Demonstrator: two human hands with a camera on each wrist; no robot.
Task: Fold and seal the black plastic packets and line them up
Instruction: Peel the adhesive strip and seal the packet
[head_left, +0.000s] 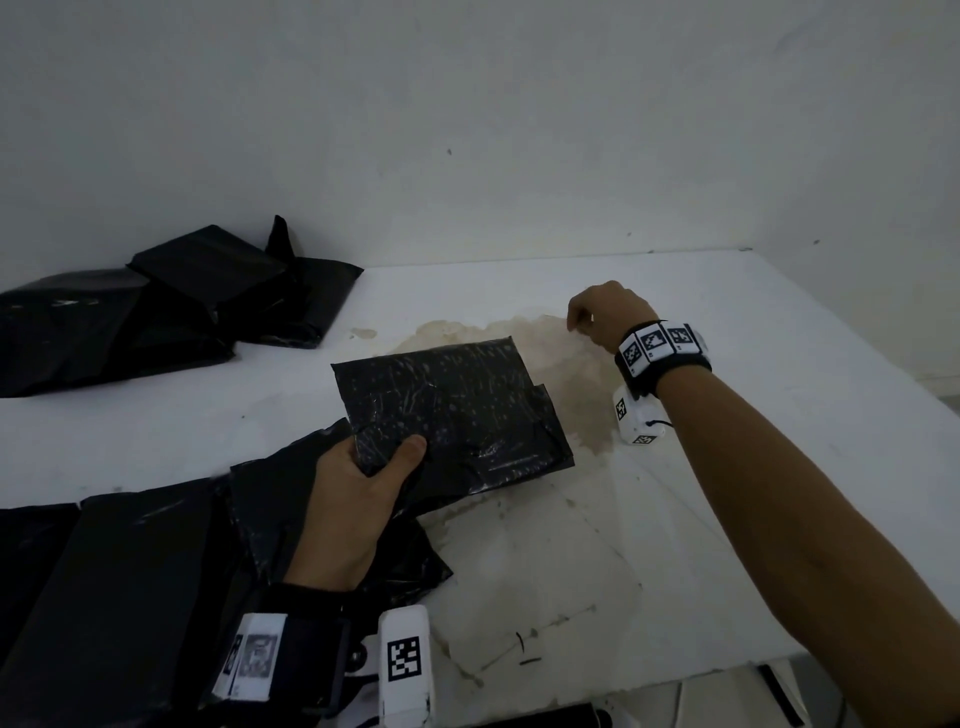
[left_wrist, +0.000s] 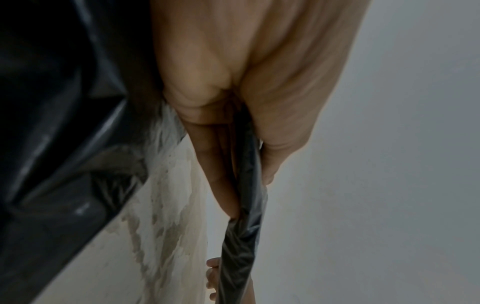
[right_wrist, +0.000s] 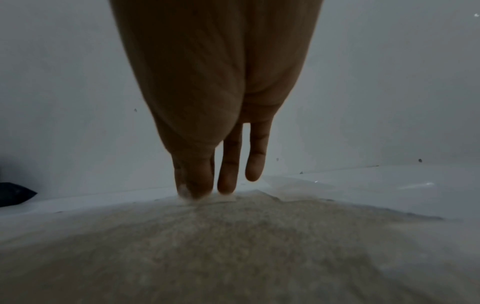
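The left hand (head_left: 345, 512) is reaching forward, thumb on top and fingers (left_wrist: 221, 174) underneath, pinching a black packet (head_left: 457, 410) at its near corner. The right forearm is stretching out, the right hand (head_left: 605, 314) drooping from a bent wrist, its fingers (right_wrist: 230, 164) pointing down at the surface (head_left: 753, 415).

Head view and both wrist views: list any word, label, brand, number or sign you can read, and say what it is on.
No readable words, brands or numbers in any view.
Right wristband: black-and-white square code markers only, no letters.
Left wristband: the same kind of markers, blurred.
White camera block by the left wrist: one square code marker, no text.
Held black packet: pale specks and creases, no print that can be made out.
Wrist views: no text.
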